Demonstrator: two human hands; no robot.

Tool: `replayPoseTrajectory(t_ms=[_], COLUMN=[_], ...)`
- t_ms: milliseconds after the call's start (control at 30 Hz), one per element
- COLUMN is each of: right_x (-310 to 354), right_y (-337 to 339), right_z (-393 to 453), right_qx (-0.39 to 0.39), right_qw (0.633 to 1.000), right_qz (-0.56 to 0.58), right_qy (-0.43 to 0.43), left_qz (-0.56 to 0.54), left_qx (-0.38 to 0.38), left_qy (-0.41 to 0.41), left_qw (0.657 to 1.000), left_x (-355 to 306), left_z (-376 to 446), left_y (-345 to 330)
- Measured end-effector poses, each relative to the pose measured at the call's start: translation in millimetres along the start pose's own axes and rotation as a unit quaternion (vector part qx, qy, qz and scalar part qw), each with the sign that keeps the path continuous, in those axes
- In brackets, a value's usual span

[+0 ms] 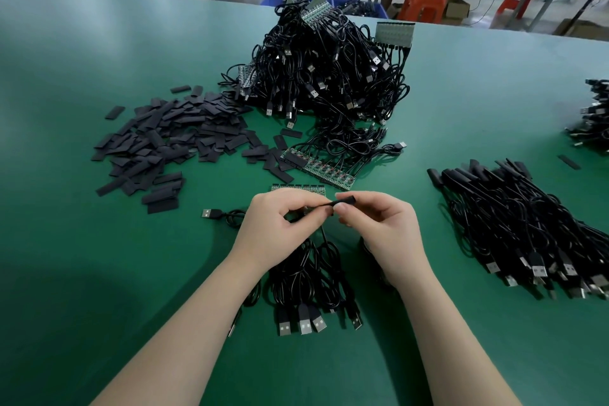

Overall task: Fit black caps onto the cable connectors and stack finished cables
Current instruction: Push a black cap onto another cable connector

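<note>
Both hands fitting a black cap on a cable end, mid-table.

Left hand (280, 221) curled round the cable (324, 242); right hand (379, 224) pinches the black cap (344, 200) between thumb and fingers. Connector itself hidden under fingers and cap, so how far it is seated is unclear. Loose caps pile (168, 148) far left; tangled uncapped cable heap (329, 69) behind; connector strip (318, 170) just beyond the hands. Finished stack (534, 231) at right, cut off by the frame edge. Green table (82, 273).
</note>
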State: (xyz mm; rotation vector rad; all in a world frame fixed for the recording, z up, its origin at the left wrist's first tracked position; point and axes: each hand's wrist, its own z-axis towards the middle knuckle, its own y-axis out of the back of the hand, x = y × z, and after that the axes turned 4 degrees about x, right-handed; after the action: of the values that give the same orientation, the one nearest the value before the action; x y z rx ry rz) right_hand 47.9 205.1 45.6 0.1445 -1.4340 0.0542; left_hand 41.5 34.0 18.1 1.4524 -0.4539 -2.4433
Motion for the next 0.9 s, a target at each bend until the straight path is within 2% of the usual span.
replayPoseTrajectory(t_ms=[267, 500, 600, 800, 900], right_x=[-2, -6, -7, -12, -13], right_y=[-3, 3, 3, -5, -7], right_z=[-1, 4, 5, 2, 2], right_qx=[-0.004, -0.092, -0.096, -0.069, -0.069], right_qw=[1.0, 0.99, 0.99, 0.997, 0.997], right_qz=[0.019, 0.106, 0.101, 0.01, 0.008], right_qy=[0.008, -0.03, -0.023, 0.019, 0.03], left_qz=[-0.009, 0.033, 0.059, 0.044, 0.038], left_qx=[0.006, 0.052, 0.038, 0.008, 0.006], left_qy=[-0.006, 0.05, 0.053, 0.081, 0.086], left_qw=[1.0, 0.997, 0.996, 0.996, 0.996], left_x=[-2, 3, 2, 0, -2], left_z=[1, 1, 2, 1, 2], left_y=[0, 4, 5, 2, 2])
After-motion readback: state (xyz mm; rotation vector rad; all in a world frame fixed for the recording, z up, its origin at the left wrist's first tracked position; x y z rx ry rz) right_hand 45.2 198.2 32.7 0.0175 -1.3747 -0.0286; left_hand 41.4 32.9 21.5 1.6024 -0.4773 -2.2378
